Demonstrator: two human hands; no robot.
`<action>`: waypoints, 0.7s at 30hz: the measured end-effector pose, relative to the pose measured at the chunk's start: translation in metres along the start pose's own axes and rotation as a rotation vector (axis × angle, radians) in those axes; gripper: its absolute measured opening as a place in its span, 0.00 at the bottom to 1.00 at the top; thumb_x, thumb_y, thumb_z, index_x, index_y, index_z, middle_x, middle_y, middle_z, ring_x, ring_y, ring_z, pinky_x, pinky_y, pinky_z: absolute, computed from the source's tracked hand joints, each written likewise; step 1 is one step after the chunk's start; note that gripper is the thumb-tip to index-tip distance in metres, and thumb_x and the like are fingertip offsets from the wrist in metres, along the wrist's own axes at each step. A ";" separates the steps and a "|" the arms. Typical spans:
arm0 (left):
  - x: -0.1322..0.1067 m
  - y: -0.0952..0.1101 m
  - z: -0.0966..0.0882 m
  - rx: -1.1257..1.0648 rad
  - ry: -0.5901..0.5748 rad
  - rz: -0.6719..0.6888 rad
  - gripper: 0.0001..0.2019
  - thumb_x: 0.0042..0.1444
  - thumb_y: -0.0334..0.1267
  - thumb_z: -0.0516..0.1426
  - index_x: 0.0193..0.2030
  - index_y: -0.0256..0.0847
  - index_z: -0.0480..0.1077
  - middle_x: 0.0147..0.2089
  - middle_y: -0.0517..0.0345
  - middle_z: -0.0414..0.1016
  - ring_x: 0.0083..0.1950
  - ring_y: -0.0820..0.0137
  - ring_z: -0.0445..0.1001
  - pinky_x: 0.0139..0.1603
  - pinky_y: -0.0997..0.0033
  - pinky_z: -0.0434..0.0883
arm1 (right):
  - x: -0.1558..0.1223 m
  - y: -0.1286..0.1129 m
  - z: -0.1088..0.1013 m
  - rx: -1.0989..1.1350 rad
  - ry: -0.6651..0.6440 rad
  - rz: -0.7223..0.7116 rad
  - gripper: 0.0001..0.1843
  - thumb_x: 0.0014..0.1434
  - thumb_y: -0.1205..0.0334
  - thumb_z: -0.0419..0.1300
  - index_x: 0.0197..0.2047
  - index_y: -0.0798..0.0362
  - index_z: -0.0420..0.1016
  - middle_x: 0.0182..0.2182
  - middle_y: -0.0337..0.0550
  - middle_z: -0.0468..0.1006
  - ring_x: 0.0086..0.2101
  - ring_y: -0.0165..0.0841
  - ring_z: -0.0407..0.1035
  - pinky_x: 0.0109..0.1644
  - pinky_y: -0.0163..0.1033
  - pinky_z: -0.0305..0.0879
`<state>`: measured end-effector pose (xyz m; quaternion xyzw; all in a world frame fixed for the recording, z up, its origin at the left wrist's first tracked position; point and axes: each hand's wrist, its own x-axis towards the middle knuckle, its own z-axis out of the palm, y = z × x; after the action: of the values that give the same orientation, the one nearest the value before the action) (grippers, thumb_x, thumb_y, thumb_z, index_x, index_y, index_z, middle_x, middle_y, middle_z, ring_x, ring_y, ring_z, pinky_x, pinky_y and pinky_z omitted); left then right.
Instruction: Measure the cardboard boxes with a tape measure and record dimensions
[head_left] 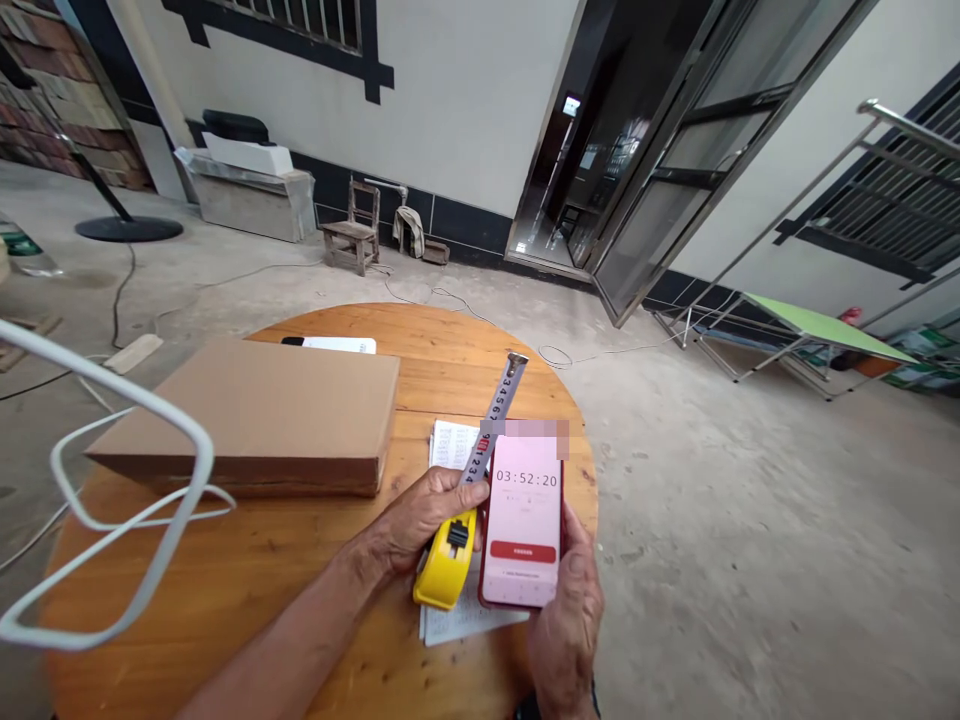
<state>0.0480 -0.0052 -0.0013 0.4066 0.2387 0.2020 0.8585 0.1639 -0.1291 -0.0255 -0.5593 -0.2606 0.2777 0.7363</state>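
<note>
My left hand [431, 510] is closed around a yellow tape measure [442, 580], thumb toward the phone. Its metal blade [495, 415] sticks out up and to the right, ending in a hook. In my right hand [570, 610] is a smartphone [523, 520] in a red case, gripped along its right edge and lower corner. Its pink screen reads 03:52:20 above a red button. The left thumb reaches the phone's left edge. Printed paper sheets [469, 620] lie under the phone and tape measure, partly hidden by them.
A closed cardboard box [262, 410] rests on the round wooden table [480, 340], with a white item [337, 345] behind it. A white cable [172, 420] loops across the left. Beyond stand a small wooden chair [356, 230], an open door [660, 170] and a green-topped folding table [832, 325].
</note>
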 end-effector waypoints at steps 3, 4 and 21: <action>0.000 0.000 -0.001 0.010 0.002 -0.005 0.17 0.49 0.49 0.63 0.26 0.34 0.73 0.18 0.57 0.75 0.17 0.77 0.68 0.18 0.81 0.61 | 0.000 -0.001 -0.001 -0.007 -0.008 -0.009 0.28 0.63 0.47 0.48 0.61 0.54 0.60 0.55 0.52 0.70 0.52 0.44 0.68 0.51 0.51 0.67; 0.000 0.000 -0.001 0.013 0.003 -0.006 0.17 0.49 0.49 0.63 0.26 0.34 0.74 0.18 0.57 0.75 0.17 0.77 0.68 0.17 0.81 0.61 | -0.001 -0.001 -0.001 -0.006 -0.007 -0.012 0.28 0.64 0.47 0.48 0.61 0.54 0.61 0.55 0.52 0.71 0.51 0.44 0.68 0.51 0.50 0.68; 0.003 -0.003 -0.003 0.037 0.006 -0.014 0.17 0.51 0.49 0.61 0.27 0.34 0.73 0.18 0.57 0.75 0.16 0.77 0.67 0.19 0.81 0.61 | 0.005 -0.002 0.004 0.046 0.059 0.044 0.25 0.63 0.48 0.49 0.58 0.53 0.66 0.51 0.49 0.75 0.48 0.41 0.72 0.49 0.47 0.71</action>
<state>0.0492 -0.0035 -0.0065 0.4199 0.2476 0.1926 0.8516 0.1650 -0.1231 -0.0219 -0.5556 -0.2198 0.2830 0.7503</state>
